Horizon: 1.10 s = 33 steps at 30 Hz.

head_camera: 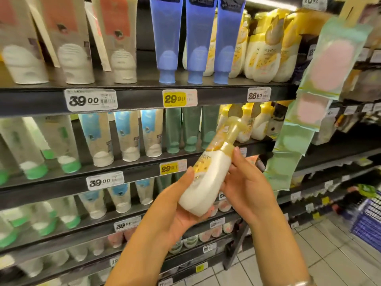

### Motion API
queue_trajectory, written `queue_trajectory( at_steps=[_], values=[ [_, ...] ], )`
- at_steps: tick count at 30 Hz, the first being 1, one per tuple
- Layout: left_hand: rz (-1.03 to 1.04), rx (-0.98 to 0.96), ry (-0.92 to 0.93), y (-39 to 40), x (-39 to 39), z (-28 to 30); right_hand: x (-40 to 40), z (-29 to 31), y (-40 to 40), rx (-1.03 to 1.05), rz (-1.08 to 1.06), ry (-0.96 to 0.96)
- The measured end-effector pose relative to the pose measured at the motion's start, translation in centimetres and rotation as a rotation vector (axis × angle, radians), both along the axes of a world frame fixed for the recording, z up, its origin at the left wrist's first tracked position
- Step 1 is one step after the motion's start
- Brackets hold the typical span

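Place: shop aisle, seen from beside the person, facing stocked shelves with the bottle held up in front of them.
Thing in hand: white pump bottle with a gold collar and a clear golden cap over the pump, yellow print on the front.
Where it is: in mid-air between both hands, off the shelf, in front of the second and third shelf rows.
Tilt: leaning, base low and to the left, pump end high and to the right.
Left hand: cups the base from below, fingers wrapped under it, thumb laid up the front of the label. Grasping the bottle.
Right hand: holds the upper body from the right side, thumb just below the gold collar, the other fingers hidden behind the bottle. Also grasping it.
Same product: matching bottles stand on the top shelf at right, more on the row below, just behind the raised pump end.
Neighbours: three blue tubes standing cap-down, cream tubes to their left, green-capped and teal tubes lower down.
Labels: white price tag reading 39 00; yellow price tag; smaller print too blurred to read.
Right edge: hanging strip of green packets with pink rounds inside.
Floor: pale tiles; blue basket at far right.
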<state>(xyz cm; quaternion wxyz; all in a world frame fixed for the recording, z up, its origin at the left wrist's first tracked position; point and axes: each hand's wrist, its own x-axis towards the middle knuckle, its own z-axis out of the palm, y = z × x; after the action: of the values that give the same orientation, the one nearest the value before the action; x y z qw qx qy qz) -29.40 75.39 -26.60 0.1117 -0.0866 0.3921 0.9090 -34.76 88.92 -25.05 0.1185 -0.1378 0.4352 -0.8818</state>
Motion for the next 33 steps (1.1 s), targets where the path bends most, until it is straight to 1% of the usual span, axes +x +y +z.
queue_trajectory(
  at_steps=[3, 8, 13, 16, 20, 22, 27, 30, 33],
  values=[
    [-0.089, 0.114, -0.084, -0.1, 1.0, 0.0, 1.2, -0.3, -0.3, 0.045, -0.043, -0.056],
    [-0.245, 0.268, -0.168, -0.2, 1.9, -0.4, 2.3, -0.4, -0.1, 0.05, -0.109, -0.157],
    [-0.407, 0.304, -0.155, -0.2, 2.1, -0.4, 2.2, 0.6, 0.1, 0.06, -0.122, -0.265],
    [-0.451, 0.331, -0.156, 0.1, 1.9, -0.3, 2.0, 1.3, 0.3, 0.049, -0.099, -0.298],
    [-0.472, 0.375, -0.174, 0.6, 1.8, -0.1, 2.1, 1.7, 0.8, 0.038, -0.088, -0.316],
    [-0.454, 0.363, -0.172, 1.1, 1.8, -0.1, 2.2, 1.7, 1.3, 0.046, -0.102, -0.305],
    [-0.3, 0.318, -0.142, 2.8, 1.9, -0.6, 2.9, 1.4, 3.2, 0.121, -0.092, -0.142],
    [-0.268, 0.292, -0.118, 4.0, 1.9, -1.0, 3.3, 1.2, 4.4, 0.123, -0.104, -0.064],
    [-0.247, 0.281, -0.112, 5.1, 1.9, -1.6, 3.9, 0.7, 5.8, 0.099, -0.099, -0.028]
  ],
)
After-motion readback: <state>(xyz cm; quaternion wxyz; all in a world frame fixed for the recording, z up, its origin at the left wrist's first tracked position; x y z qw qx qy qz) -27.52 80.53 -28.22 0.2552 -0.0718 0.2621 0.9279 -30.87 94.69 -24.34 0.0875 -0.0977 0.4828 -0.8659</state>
